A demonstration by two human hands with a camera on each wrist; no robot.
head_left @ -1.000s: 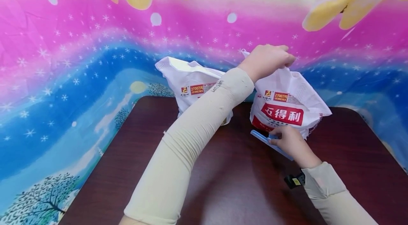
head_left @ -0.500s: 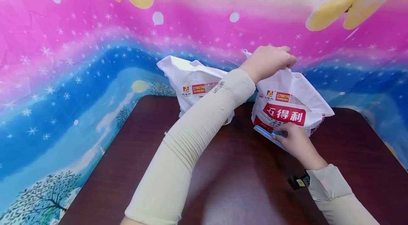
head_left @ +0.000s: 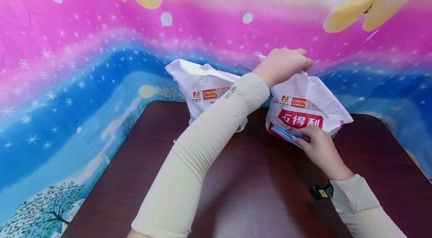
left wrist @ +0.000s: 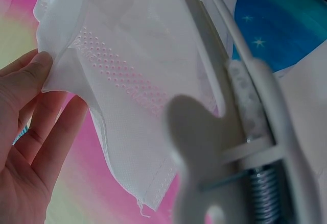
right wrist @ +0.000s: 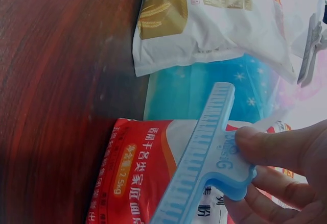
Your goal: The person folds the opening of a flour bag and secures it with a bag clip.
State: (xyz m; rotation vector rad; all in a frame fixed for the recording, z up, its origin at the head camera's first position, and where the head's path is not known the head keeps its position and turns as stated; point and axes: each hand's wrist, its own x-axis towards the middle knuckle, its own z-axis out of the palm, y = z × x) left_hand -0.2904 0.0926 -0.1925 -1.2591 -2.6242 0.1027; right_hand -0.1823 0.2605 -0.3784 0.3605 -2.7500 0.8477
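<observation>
My left hand (head_left: 283, 66) pinches the top edge of the right white-and-red flour bag (head_left: 312, 107); the left wrist view shows thumb and fingers on the white fabric (left wrist: 117, 76). In front of that bag's lower part, my right hand (head_left: 323, 151) holds a light blue bag clip (head_left: 282, 133). Thumb on one side of its handle and fingers on the other are visible in the right wrist view, and the long toothed bar (right wrist: 204, 137) slants across the bag's red front. My left sleeve partly hides a second flour bag (head_left: 202, 84) to the left.
A blurred white spring clip (left wrist: 204, 142) looms close in the left wrist view; what it grips cannot be told. Both bags stand toward the back of a dark wooden table (head_left: 243, 193). Behind hangs a colourful snowflake-patterned cloth (head_left: 101, 50).
My right hand has lifted the blue bag clip from near the tabletop to the right bag's lower front, moving slightly right. The left hand keeps its hold on the bag's top.
</observation>
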